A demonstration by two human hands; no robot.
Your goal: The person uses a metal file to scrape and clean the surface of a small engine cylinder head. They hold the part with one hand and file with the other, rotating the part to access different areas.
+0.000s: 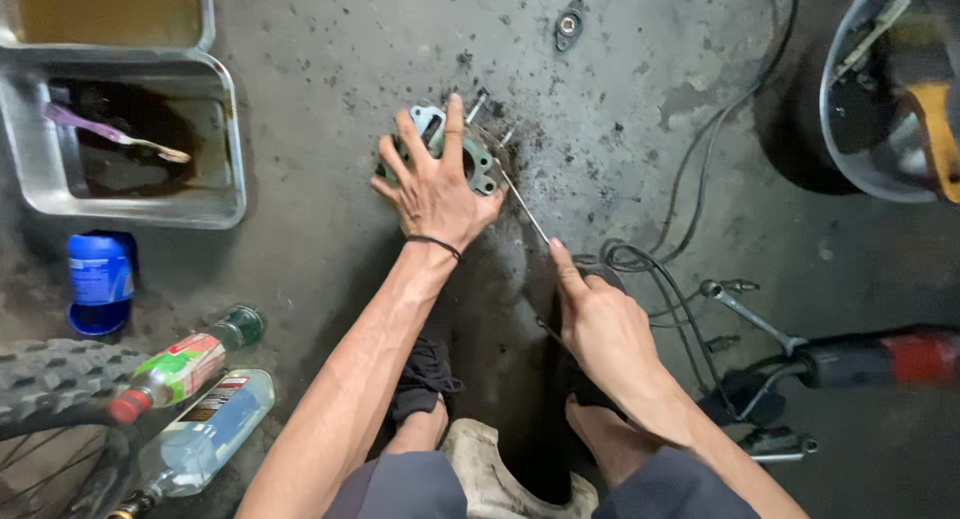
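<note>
A stained, oil-spotted grey concrete floor (330, 69) is filling the whole view, darker and gritty with black crumbs around the middle. At the upper left, two shallow rectangular metal trays (225, 194) are sitting side by side, the nearer one holding dark liquid and a purple-handled brush (110, 132). At the upper right, a round metal basin (850, 149) is cutting into the frame, blurred. A knobby black bicycle tyre (50, 379) is showing at the lower left.

Just beside the tyre, a clear plastic bottle with a dark label (205, 429) is lying on its side, and a green glass bottle with a red, white and green label and a red cap (180, 367) is lying across it. Above them, a small blue plastic tub with a pale label band (100, 279) is standing near the tray.

The left hand (435, 184) is spreading its fingers over a grey-green metal engine part with a round bore (480, 164), pressing it flat on the floor in the dirty patch; the grip is loose rather than clenched. The right hand (600, 324) is closing its grip around the handle of a thin metal-shafted screwdriver (525, 207), whose tip is reaching the part's edge. Black cables (690, 209) and a chrome spanner (750, 314) are lying to the right.
</note>
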